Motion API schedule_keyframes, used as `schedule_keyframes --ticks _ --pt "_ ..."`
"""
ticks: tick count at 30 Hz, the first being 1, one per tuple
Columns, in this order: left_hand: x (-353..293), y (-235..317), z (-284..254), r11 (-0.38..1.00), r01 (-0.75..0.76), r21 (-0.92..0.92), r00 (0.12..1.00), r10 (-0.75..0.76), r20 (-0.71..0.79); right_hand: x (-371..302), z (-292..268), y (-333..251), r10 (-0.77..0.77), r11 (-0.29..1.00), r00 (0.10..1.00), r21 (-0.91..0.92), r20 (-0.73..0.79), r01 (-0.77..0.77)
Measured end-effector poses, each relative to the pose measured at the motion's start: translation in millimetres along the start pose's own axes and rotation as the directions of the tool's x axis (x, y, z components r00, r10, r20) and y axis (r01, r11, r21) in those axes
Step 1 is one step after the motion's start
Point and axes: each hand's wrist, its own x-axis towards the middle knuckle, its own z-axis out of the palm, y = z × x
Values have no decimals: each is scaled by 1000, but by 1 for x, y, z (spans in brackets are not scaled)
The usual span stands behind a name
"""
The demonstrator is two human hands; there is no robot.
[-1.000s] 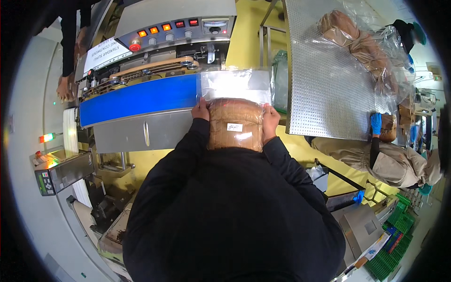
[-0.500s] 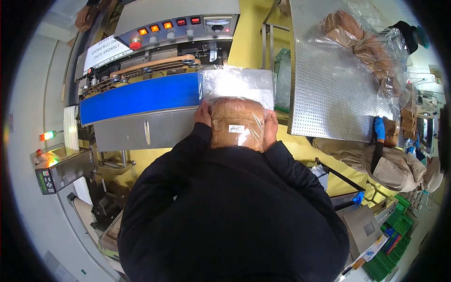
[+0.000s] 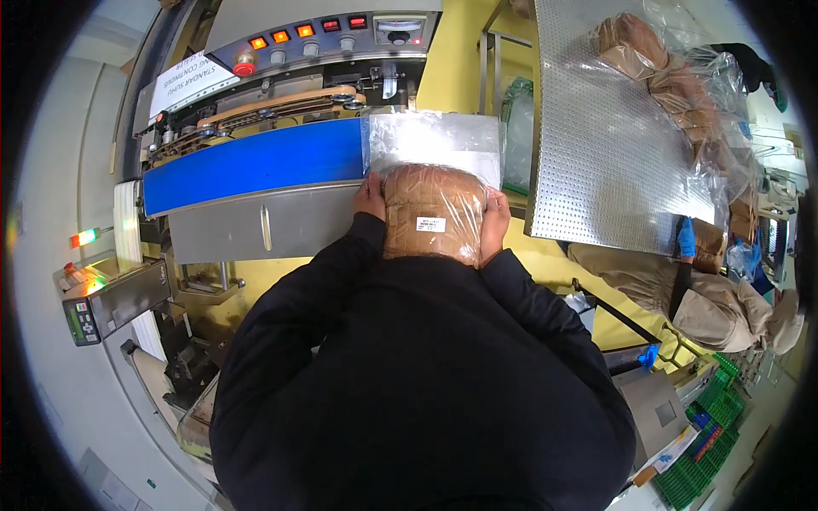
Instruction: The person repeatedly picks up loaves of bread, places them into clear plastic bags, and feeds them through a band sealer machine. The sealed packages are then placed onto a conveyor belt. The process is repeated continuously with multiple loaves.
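Observation:
Between my two hands is a brown loaf of bread (image 3: 436, 198) in a clear plastic bag with a small white label. My left hand (image 3: 371, 198) grips its left side, and my right hand (image 3: 494, 223) presses its right side. The bag's flat open end (image 3: 430, 136) spreads away from me, with its left edge beside the blue conveyor belt (image 3: 256, 166). Part of the loaf's near end is hidden by my dark-clothed chest. Beyond the belt runs a sealing machine (image 3: 324, 43) with lit orange and red switches and a red knob.
To the right stands a perforated metal table (image 3: 609, 162) bearing several bagged loaves (image 3: 656, 77). A co-worker's blue-gloved hand (image 3: 687, 237) is at its near edge. Green crates (image 3: 699, 451) lie at lower right, and a small printer-like box (image 3: 115, 298) stands at left.
The view has shifted slightly. My hands still hold the bagged loaf at the end of the blue belt, with little visible change in grip.

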Motion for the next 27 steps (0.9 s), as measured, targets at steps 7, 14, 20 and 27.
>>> schedule_keyframes --ticks 7,14,20,27 --pt "-5 6 -3 997 75 -8 997 -75 27 -3 1 -11 3 1000 1000 10 -5 -3" --pt "8 8 16 996 -10 -92 987 -5 -164 2 15 -44 -104 991 989 70 -108 112" --pt "39 5 29 979 155 -132 974 -174 -145 26 20 -33 -126 942 992 312 -4 121" --pt "67 18 37 998 -57 -30 975 49 -217 60 30 -8 -351 915 936 197 -38 351"
